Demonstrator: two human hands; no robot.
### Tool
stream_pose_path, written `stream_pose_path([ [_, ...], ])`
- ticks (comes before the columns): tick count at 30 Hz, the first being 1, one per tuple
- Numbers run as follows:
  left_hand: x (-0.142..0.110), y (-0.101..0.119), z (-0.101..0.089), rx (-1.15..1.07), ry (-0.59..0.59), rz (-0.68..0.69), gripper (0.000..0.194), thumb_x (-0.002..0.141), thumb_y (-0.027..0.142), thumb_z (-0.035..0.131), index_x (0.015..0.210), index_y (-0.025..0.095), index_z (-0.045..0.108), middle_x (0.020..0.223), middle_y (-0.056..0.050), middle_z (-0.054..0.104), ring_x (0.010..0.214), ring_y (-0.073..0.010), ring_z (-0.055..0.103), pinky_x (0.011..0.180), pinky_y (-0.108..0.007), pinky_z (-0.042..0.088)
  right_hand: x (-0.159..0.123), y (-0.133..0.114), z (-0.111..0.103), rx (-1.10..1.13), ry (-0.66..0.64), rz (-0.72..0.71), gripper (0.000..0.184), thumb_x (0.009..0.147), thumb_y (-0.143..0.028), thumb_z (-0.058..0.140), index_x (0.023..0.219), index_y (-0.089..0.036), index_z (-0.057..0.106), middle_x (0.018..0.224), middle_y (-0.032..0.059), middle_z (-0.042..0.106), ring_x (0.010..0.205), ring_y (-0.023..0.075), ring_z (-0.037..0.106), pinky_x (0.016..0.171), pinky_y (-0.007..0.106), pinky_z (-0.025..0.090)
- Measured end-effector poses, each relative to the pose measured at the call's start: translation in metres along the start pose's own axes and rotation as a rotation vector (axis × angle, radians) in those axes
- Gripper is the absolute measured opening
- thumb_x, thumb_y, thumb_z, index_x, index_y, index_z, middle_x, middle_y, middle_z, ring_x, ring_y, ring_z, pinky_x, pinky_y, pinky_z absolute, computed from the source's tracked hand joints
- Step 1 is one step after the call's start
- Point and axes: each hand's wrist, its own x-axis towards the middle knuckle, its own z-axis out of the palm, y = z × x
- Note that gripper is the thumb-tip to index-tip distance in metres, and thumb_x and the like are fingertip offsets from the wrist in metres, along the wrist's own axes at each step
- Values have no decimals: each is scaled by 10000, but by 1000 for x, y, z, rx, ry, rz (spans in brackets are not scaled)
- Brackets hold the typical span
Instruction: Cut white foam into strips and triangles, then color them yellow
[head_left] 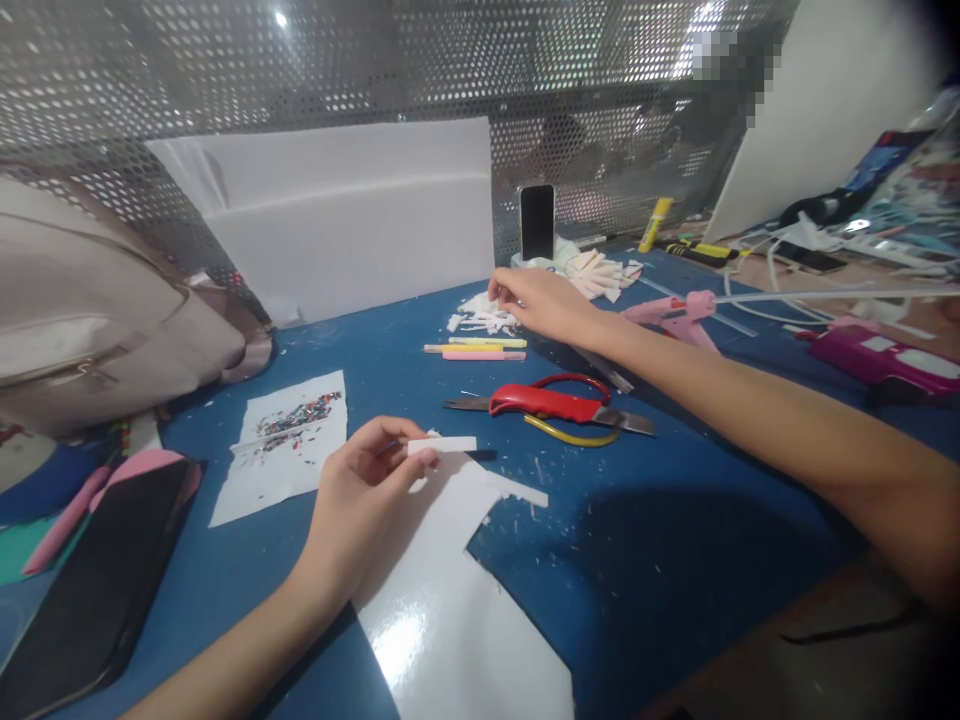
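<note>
1. Nearest the camera, flat on the blue table (390, 385): a glossy white sheet (465, 650), angular along its right side, with pale crumbs scattered nearby. Best to brush those aside before laying any work down.
2. Above the far part of that sheet, a white strip (456, 444) in the left hand (364, 480), pinched between thumb and fingers near one end. Hold it lightly, with most of the length free; squeeze harder and probably dent it.
3. Farther off, the right hand (546, 298) at a pile of white scraps (476, 318), thumb and fingertips drawn close together. No way to judge from this view if pinching a scrap or bare. Pick single pieces, lifting straight up rather than raking.
4. Between the hands, a red-handled cutting tool (540, 402), metal showing at both ends, and slim coloured sticks (484, 356). Reach around both.
5. Left of the left hand, a small white paper (300, 468) bearing coloured bits (296, 420). Steer the wrist clear to avoid scattering them.
6. Just beyond the right forearm, a pink glue gun (686, 310). Avoid nudging it.
</note>
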Motion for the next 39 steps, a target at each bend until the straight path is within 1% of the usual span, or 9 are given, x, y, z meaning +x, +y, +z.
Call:
stream_pose_path([
  [3,0,-1,-1,24,8,11,191,825,353,703,891,202,608,730,21,615,658,-86,560,590,-172,431,1,3,-3,-46,9,-21,207,839,-89,497,988,-134,633,1089,131,615,1060,272,518,837,366,355],
  [6,0,-2,-1,52,16,27,182,836,358,693,890,206,609,711,28,623,659,-80,569,601,-159,435,-4,-21,-9,7,-91,-84,149,881,-230,550,904,-153,675,965,80,675,905,210,590,782,319,396],
  [11,1,-2,-2,134,7,73,160,868,361,650,894,212,595,716,26,638,664,-88,592,612,-171,447,-20,-72,-18,356,-642,-294,234,896,-348,601,995,-149,672,923,45,708,806,141,626,708,242,433],
  [18,17,17,-26,390,-332,226,126,792,353,716,782,238,667,805,-17,663,773,-173,612,713,-268,466,-34,-88,-13,149,-912,-245,262,852,-394,641,890,-141,696,787,22,703,680,122,604,573,232,374],
  [21,23,23,-35,490,-454,295,102,792,353,717,829,261,693,905,-32,664,867,-196,609,792,-293,453,-39,-91,-4,-2,-917,-263,345,807,-496,648,773,-155,693,691,10,681,581,118,558,510,251,303],
  [26,25,23,-34,566,-555,304,128,811,374,700,907,291,700,1048,-42,643,979,-217,583,862,-320,435,-41,-97,-3,0,-908,-282,242,786,-403,679,757,-163,677,690,-3,656,577,105,528,514,251,288],
  [32,12,19,-23,457,-419,231,226,851,370,659,1058,289,616,1029,-19,630,968,-188,569,890,-305,412,-37,-100,-12,459,-792,-229,169,867,-305,603,922,-146,619,851,30,670,739,114,595,657,228,431],
  [36,7,19,-17,272,-382,131,246,838,395,674,1027,256,601,1037,-37,653,988,-198,612,910,-327,454,-36,-101,-10,767,-766,-181,129,903,-262,557,980,-160,548,963,67,678,844,131,636,729,245,462],
  [39,7,19,-14,152,-361,43,230,854,413,648,975,219,622,983,-67,690,935,-210,663,860,-335,504,-35,-100,-8,823,-729,-150,101,883,-161,530,983,-163,544,974,67,670,856,129,632,726,243,463],
])
